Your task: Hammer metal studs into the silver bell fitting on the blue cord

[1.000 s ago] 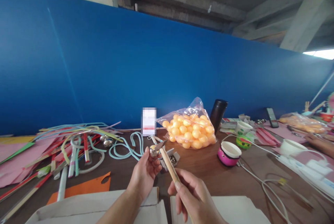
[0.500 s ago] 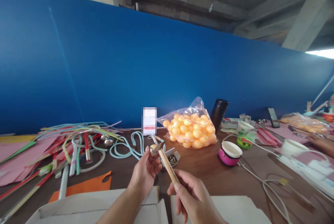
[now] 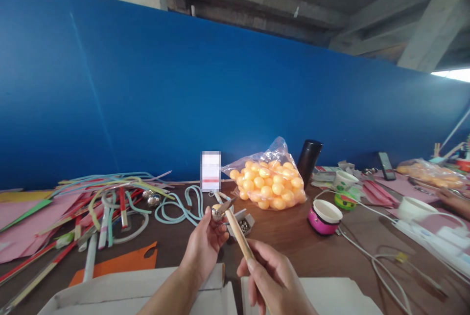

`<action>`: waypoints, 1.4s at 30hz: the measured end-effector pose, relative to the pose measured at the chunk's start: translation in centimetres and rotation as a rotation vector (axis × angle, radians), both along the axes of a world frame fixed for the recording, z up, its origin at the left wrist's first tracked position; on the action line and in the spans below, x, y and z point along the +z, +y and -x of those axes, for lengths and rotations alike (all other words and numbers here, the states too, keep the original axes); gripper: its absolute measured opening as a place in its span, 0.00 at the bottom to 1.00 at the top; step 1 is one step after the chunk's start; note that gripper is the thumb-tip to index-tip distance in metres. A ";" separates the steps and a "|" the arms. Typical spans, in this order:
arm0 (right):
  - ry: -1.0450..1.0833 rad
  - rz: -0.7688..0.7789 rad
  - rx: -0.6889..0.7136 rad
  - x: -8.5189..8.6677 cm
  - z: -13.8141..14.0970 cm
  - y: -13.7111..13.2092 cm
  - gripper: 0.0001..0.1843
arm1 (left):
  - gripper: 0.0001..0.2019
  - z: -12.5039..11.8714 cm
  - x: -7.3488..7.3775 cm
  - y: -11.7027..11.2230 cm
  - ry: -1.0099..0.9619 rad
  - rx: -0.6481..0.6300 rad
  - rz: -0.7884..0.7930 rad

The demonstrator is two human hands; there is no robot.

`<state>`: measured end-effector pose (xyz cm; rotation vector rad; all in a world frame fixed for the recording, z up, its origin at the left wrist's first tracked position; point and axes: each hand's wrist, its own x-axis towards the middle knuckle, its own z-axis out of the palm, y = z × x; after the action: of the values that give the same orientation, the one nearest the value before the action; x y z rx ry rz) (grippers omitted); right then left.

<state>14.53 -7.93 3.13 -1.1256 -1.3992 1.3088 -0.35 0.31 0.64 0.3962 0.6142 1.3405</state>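
Note:
My left hand [image 3: 206, 239] is closed, its fingertips pinching a shiny silver bell [image 3: 216, 214] in front of a small open box [image 3: 250, 222] of small metal pieces. In my closed right hand [image 3: 270, 271] is a small hammer with a pale wooden handle [image 3: 240, 239]. The hammer's pointed metal head [image 3: 226, 205] lies over or against the top of the bell; whether they touch I cannot tell. Something yellowish shows at the bell's top, partly hidden by the head.
Behind my hands sits a clear bag of orange balls [image 3: 266, 185], beside a black bottle [image 3: 309, 161]. Tubes and strips [image 3: 106, 197] are heaped left. A pink-banded cup [image 3: 323, 217], cables [image 3: 374, 258] and a power strip [image 3: 433, 241] lie right. Another person's hand [image 3: 453, 201] shows far right.
The hammer's head has shifted slightly right and up, so more of its pointed end shows. Both hands keep their grips and nearly the same places.

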 end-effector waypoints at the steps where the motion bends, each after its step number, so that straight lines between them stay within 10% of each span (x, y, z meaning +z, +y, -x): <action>1: -0.008 0.001 0.003 0.0 0.0 0.0 0.28 | 0.10 0.0 0.0 0.0 0.000 0.001 0.001; 42: 0.000 -0.012 0.034 -0.2 -0.1 0.2 0.28 | 0.11 -0.2 0.0 0.1 0.022 0.018 0.012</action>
<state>14.67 -7.71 2.93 -1.0976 -1.4299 1.3227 -0.13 0.38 0.61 0.3968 0.6454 1.3504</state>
